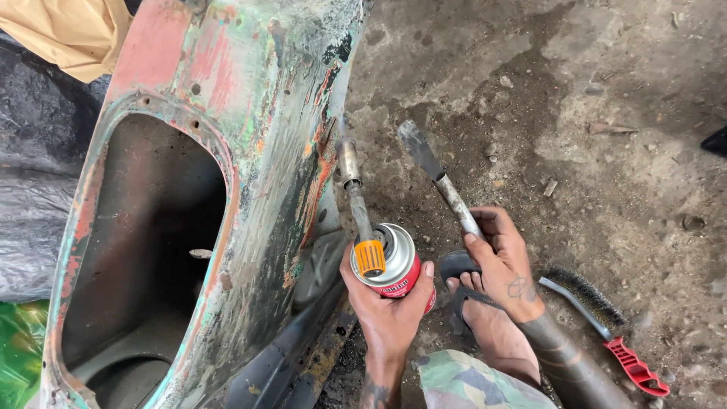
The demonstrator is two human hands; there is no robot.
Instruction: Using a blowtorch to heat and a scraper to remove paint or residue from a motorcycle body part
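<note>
Scorching flaked, rusty panel (250,151): red-canned torch (382,261)

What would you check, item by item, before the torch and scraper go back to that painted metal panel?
1. Left hand grips the gas canister firmly: ok.
2. Torch nozzle points at the painted panel, away from the body: ok.
3. Flame lit: cannot tell.
4. Right hand holds the scraper by its handle: ok.
5. Foot protected: not ok, a sandalled foot sits close below.
6. Wire brush within reach on the ground: ok.
</note>
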